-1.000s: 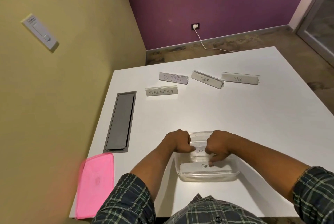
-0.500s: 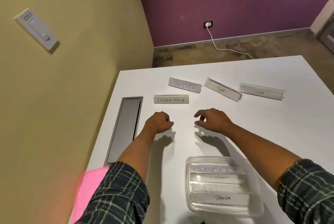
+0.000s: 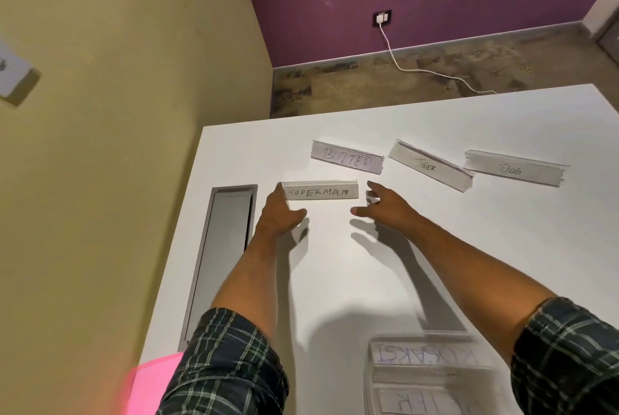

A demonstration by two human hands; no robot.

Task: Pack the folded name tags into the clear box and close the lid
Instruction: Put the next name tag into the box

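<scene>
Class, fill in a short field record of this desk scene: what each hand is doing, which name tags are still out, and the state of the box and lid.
left hand: open, at the left end of the SUPERMAN tag
right hand: open, beside the tag's right end, contact unclear
tags still on table: SUPERMAN, BUTTER tag, TIGER tag, DOG tag
clear box: near edge, uncovered, already holds tags
pink lid: off, lying at the near left

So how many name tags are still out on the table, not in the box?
4. SUPERMAN sits between the left hand and right hand; BUTTER, TIGER and DOG run in a row behind it. Others may lie out of view.
</scene>
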